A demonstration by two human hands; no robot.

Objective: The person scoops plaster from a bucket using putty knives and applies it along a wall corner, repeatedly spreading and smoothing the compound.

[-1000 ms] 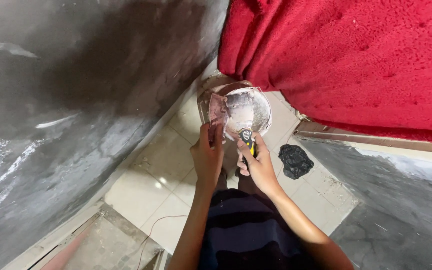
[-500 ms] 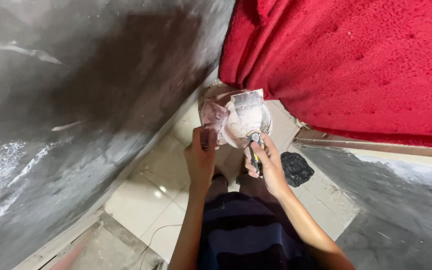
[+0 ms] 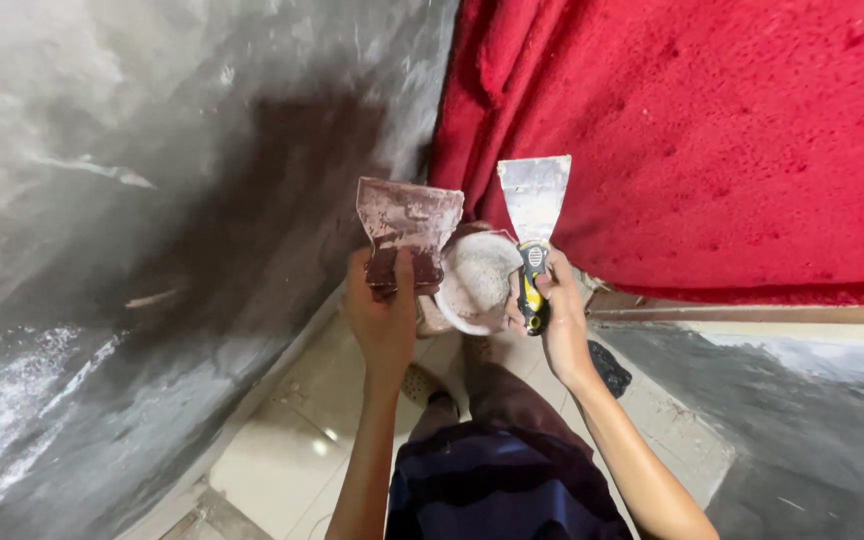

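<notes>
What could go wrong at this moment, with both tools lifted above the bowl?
1. The left hand pinches the flat rusty scraper plate only at its lower edge, so it could slip and fall on the tiled floor.
2. The putty knife in the right hand stands close to the red cloth; any paste on the blade might smear it.
3. The white-coated bowl sits below both hands; a careless elbow or knee might tip it.

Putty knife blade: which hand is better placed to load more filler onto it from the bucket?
Probably the right hand: it grips the putty knife by its handle, just above the white bucket. The left hand is occupied holding the rusty scraper plate.
</notes>
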